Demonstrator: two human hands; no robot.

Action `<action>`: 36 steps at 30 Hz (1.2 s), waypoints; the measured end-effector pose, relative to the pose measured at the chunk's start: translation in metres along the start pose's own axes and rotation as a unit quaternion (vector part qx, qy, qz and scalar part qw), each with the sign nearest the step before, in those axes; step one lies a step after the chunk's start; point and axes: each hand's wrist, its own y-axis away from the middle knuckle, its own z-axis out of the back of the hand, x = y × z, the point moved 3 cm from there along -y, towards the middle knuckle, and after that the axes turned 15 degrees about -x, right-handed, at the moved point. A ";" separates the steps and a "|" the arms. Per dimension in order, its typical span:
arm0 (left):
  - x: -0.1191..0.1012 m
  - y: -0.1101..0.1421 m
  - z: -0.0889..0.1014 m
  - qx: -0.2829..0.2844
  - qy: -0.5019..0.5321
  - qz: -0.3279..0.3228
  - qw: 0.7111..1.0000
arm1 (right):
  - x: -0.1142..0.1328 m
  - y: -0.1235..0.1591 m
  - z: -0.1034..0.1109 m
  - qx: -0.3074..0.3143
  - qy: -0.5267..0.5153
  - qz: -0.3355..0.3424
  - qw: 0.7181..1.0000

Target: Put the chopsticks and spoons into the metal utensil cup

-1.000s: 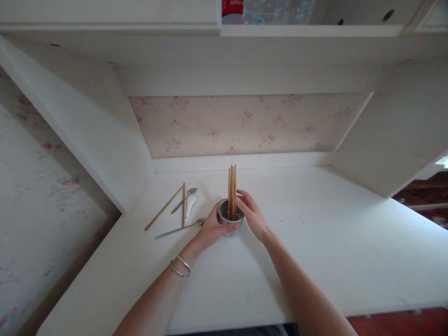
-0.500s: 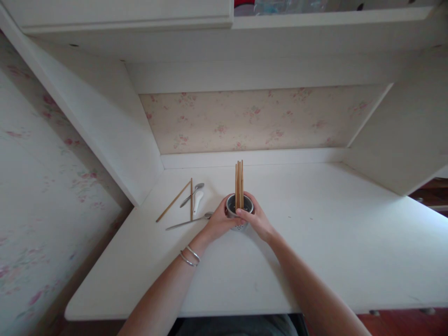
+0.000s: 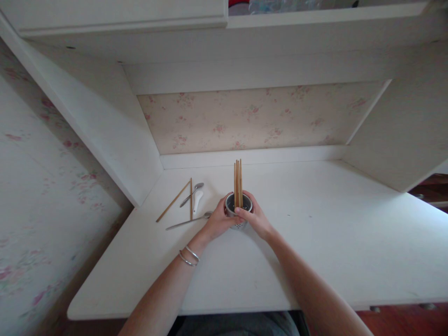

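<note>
Perforated cup (image 3: 239,225) of shiny metal.

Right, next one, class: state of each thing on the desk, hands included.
Cup, upright, held
Standing chopsticks, upright in cup
Loose chopsticks, lying down
White spoon, lying down
Small metal spoon, lying, crossing a chopstick
Long metal spoon, lying down
Left hand, around cup
Right hand, around cup

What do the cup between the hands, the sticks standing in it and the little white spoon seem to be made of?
Cup: probably metal, likely stainless steel; grey, slightly shiny rim and small punched holes.
Sticks: look like wood or bamboo, fairly smooth; even yellow-brown colour.
White spoon: perhaps glazed ceramic, though smooth plastic could look the same; plain white, thick-looking.
</note>
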 end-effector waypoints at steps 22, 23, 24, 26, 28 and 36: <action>-0.005 -0.039 0.140 -0.274 -0.616 -0.032 0.738 | 0.001 0.002 -0.001 -0.006 0.014 -0.036 0.999; -0.004 -0.038 0.140 -0.263 -0.631 -0.030 0.729 | 0.001 0.002 -0.001 -0.006 0.013 -0.038 0.999; -0.004 -0.037 0.139 -0.254 -0.644 -0.030 0.721 | 0.000 0.002 -0.002 -0.006 0.011 -0.039 0.999; -0.005 -0.036 0.134 -0.239 -0.664 -0.026 0.708 | 0.000 0.002 -0.002 -0.006 0.005 -0.042 0.999; -0.007 -0.034 0.130 -0.233 -0.681 -0.024 0.694 | 0.000 0.002 -0.002 -0.005 0.000 -0.043 0.999; -0.008 -0.034 0.132 -0.261 -0.658 -0.036 0.705 | 0.001 0.002 0.000 0.004 0.001 -0.034 0.999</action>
